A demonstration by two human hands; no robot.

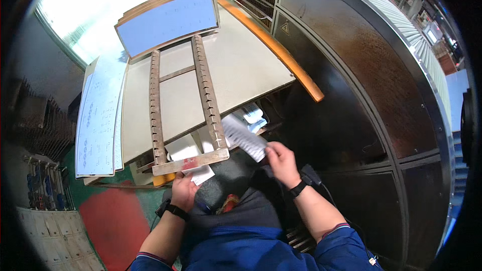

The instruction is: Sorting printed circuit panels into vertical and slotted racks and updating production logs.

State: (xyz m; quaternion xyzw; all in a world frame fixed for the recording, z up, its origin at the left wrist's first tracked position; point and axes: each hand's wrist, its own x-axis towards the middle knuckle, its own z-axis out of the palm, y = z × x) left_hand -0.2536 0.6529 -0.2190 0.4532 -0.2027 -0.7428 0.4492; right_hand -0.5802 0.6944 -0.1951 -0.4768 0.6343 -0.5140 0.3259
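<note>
My right hand (283,164) is closed on one end of a long pale strip with rows of dark print (243,138). The strip slants up and left from my fingers and is blurred at its far end. Lower left, my left hand (184,191) pinches a small white card (202,174) by its edge, just below the front bar of a notched metal rack (193,162). This rack has two slotted rails and lies on the pale table (241,55), its front end jutting past the table's edge. Black bands circle both wrists.
Framed blue panels (170,20) lean in a stack at the table's back. Printed white-blue boards (98,120) stand along its left side. An orange bar (273,45) edges the right side, beside a dark metal cabinet (346,85). White and blue items (253,115) lie under the tabletop.
</note>
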